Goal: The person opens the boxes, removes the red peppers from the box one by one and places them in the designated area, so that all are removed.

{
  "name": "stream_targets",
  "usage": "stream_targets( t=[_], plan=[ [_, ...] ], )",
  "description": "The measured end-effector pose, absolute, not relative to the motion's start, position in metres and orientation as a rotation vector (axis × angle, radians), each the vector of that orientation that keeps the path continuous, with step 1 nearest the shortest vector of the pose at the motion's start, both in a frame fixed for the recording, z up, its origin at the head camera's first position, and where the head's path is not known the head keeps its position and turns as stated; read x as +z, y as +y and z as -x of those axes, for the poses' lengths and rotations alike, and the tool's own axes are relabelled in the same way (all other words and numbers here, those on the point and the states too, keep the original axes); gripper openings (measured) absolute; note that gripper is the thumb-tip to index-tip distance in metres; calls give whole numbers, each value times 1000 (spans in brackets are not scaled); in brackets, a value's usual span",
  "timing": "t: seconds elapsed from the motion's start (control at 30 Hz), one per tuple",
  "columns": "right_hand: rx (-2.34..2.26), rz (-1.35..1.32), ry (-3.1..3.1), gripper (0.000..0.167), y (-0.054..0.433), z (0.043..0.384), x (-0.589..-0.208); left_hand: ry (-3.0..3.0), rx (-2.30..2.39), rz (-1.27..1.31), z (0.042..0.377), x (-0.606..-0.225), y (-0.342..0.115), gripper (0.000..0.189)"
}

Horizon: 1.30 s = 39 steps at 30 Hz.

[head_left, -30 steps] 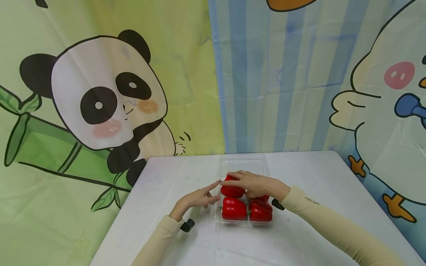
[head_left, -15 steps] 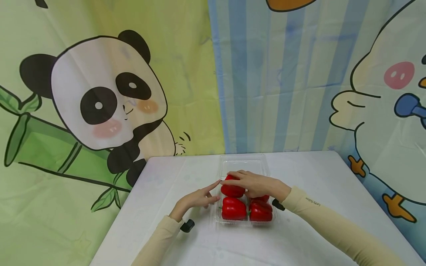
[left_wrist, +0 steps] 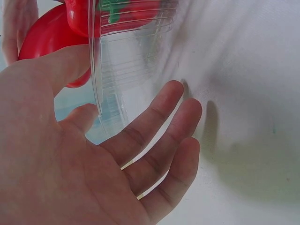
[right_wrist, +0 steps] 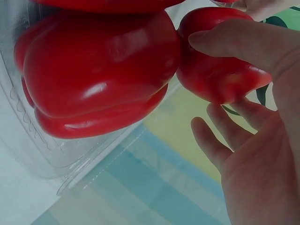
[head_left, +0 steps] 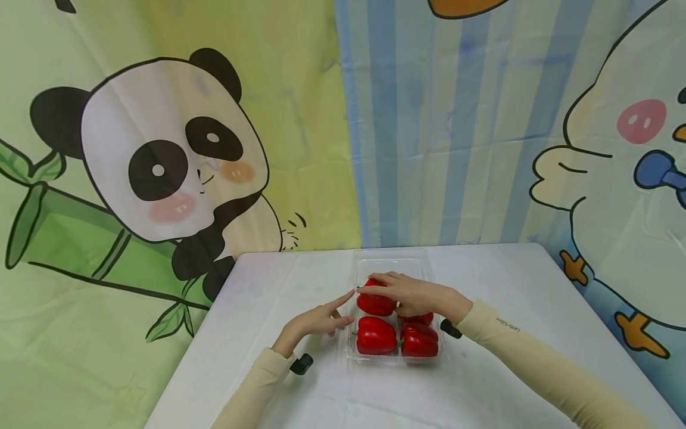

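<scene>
We see one white tabletop (head_left: 493,298) bearing one clear, ribbed plastic box (left_wrist: 131,61). Of two hands, the left hand (head_left: 316,322), fingers outstretched, reaches to the box's left rim; the right hand (head_left: 409,295) grips the far-left pepper (head_left: 377,305). We count four glossy, lobed red peppers at the box; the near-left pepper (head_left: 377,336) and near-right pepper (head_left: 420,341) lie lengthwise left to right, stems leftward.

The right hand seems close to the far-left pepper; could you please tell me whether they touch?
Touching: in the right wrist view, the right hand has its thumb laid against the far-left pepper, with no gap showing.
</scene>
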State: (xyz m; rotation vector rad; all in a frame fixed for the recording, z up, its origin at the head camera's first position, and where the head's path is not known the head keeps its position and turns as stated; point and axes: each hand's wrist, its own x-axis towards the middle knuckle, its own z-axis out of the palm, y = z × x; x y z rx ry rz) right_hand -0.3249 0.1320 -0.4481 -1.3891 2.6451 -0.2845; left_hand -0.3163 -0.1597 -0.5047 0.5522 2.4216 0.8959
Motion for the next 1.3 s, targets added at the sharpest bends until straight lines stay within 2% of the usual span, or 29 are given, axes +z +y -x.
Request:
stream_targets(
  t=[0.8,1.3],
  plan=[
    [-364,1319,2660,101,143,325,-444,2431,877,-545,319,-506,-159,77],
    [-354,1362,2702,99,151,326,-439,2424,888,-556,322,-510,-161,78]
  ],
)
